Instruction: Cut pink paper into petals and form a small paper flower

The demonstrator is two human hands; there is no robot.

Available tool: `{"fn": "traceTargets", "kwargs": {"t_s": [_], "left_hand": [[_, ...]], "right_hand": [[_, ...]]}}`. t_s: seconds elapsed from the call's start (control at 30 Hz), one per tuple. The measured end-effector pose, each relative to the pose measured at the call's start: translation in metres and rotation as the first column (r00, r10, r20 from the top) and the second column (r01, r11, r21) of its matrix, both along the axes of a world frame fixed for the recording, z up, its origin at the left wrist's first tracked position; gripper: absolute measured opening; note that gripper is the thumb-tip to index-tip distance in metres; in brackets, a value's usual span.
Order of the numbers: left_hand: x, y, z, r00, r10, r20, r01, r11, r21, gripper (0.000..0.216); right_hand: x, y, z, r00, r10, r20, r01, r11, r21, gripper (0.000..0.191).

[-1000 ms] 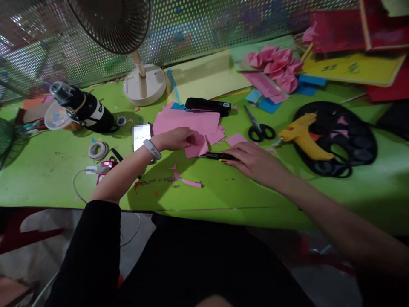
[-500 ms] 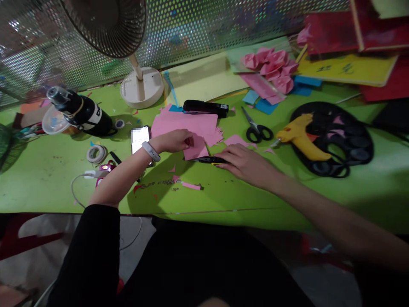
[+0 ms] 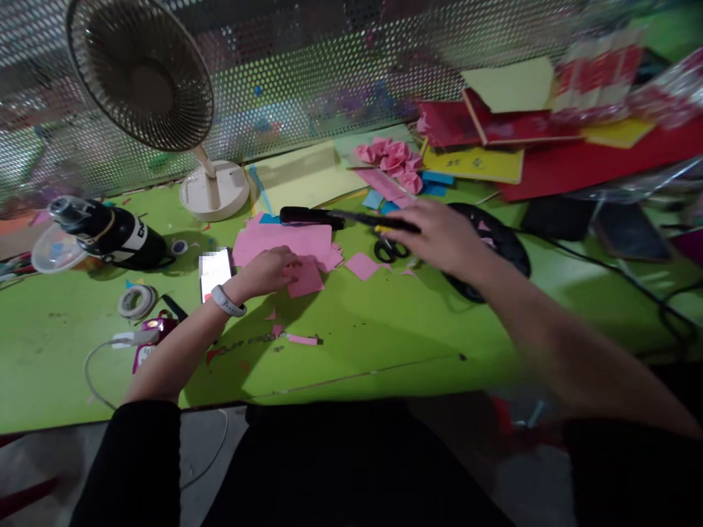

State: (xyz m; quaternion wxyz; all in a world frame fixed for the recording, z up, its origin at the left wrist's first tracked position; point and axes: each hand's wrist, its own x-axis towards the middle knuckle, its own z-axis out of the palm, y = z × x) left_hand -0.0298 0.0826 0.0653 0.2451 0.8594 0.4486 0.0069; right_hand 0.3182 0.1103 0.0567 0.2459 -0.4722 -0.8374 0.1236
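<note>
So I'm using the black stapler (image 3: 312, 217) as the reference point for everything here, sides as the person sees them. The right hand (image 3: 439, 233) is to the right of it, closed around a black-and-yellow cutter (image 3: 378, 221) whose thin end points left toward the stapler's right end. It's kinda blurry, so I can't tell whether the two touch or the cutter is just over it. The left hand (image 3: 269, 271) is palm down on the near side of the stapler, fingers loosely open and a bit bent, resting on pink paper and not wrapped around anything. The big pink sheet (image 3: 285, 240) lies just in front of the stapler, and the small pink piece (image 3: 308, 282) under the left fingertips sits a little nearer the person than that. Right and slightly near of the stapler there's a loose pink square (image 3: 362, 266), with scissors (image 3: 384, 250) beside it, partly hidden by the right hand. Off to the left and nearer the person is a lit phone (image 3: 216, 271), right by the left wrist. Behind the stapler lies a pale yellow sheet (image 3: 307, 176), and a bunch of folded pink paper flowers (image 3: 396, 159) sits back and to the right.
</note>
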Motion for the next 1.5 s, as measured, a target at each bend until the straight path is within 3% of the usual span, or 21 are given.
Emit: {"fn": "traceTargets", "kwargs": {"t_s": [0.1,0.23,0.37,0.43,0.5,0.6,0.77,0.87,1.0,1.17,1.23,1.3,1.4,1.47,1.5], "left_hand": [[-0.002,-0.006,0.001,0.995,0.102,0.001,-0.102,0.995,0.017,0.054],[0.0,-0.008,-0.003,0.985,0.166,-0.037,-0.168,0.985,-0.046,0.068],[0.005,-0.005,-0.004,0.979,0.203,0.025,-0.196,0.966,-0.17,0.055],[0.007,-0.005,-0.003,0.976,0.208,0.057,-0.191,0.956,-0.221,0.05],[0.009,-0.008,-0.002,0.972,0.226,0.063,-0.206,0.951,-0.229,0.049],[0.006,-0.021,0.0,0.961,0.251,0.119,-0.217,0.945,-0.246,0.046],[-0.016,-0.049,0.008,0.941,0.273,0.199,-0.216,0.939,-0.27,0.063],[-0.035,-0.058,0.012,0.938,0.31,0.157,-0.259,0.925,-0.279,0.078],[-0.052,-0.056,0.012,0.933,0.344,0.105,-0.296,0.901,-0.317,0.086],[-0.045,-0.055,0.017,0.942,0.329,-0.06,-0.332,0.942,-0.054,0.08],[-0.036,-0.056,0.022,0.936,0.351,-0.006,-0.349,0.933,0.085,0.07],[-0.024,-0.055,0.026,0.901,0.395,0.181,-0.419,0.9,0.119,0.068],[-0.001,-0.046,0.021,0.719,0.455,0.525,-0.457,0.879,-0.135,0.066],[0.016,-0.037,0.01,0.57,0.521,0.635,-0.316,0.853,-0.416,0.057],[0.024,-0.034,0.003,0.513,0.581,0.632,-0.243,0.805,-0.542,0.051]], "right_hand": [[0.02,0.055,-0.009,0.983,-0.169,0.07,0.169,0.986,0.007,0.045],[0.019,0.095,-0.021,0.969,-0.215,0.12,0.222,0.974,-0.047,0.039],[-0.008,0.079,-0.012,0.959,-0.266,0.101,0.264,0.964,0.034,0.033],[-0.035,0.059,-0.007,0.976,-0.204,0.073,0.2,0.978,0.065,0.029],[-0.07,0.04,-0.005,0.996,-0.059,0.07,0.06,0.998,-0.013,0.027],[-0.121,0.021,-0.008,0.986,0.12,0.118,-0.1,0.982,-0.159,0.024],[-0.162,0.026,-0.021,0.96,0.143,0.242,-0.09,0.972,-0.219,0.051],[-0.165,0.033,-0.028,0.958,0.163,0.237,-0.103,0.964,-0.246,0.046],[-0.164,0.035,-0.03,0.974,0.174,0.146,-0.123,0.945,-0.302,0.029],[-0.137,0.026,-0.017,0.992,0.055,-0.112,-0.093,0.925,-0.368,0.011],[-0.117,0.021,-0.011,0.96,-0.018,-0.28,-0.112,0.891,-0.44,0.016],[-0.099,0.016,-0.005,0.891,-0.09,-0.444,-0.157,0.858,-0.489,0.027],[-0.086,0.005,0.0,0.797,-0.134,-0.588,-0.225,0.839,-0.496,0.044],[-0.088,-0.005,0.003,0.794,-0.09,-0.601,-0.293,0.809,-0.509,0.052],[-0.089,-0.011,0.005,0.804,-0.057,-0.591,-0.323,0.793,-0.516,0.054]]}}
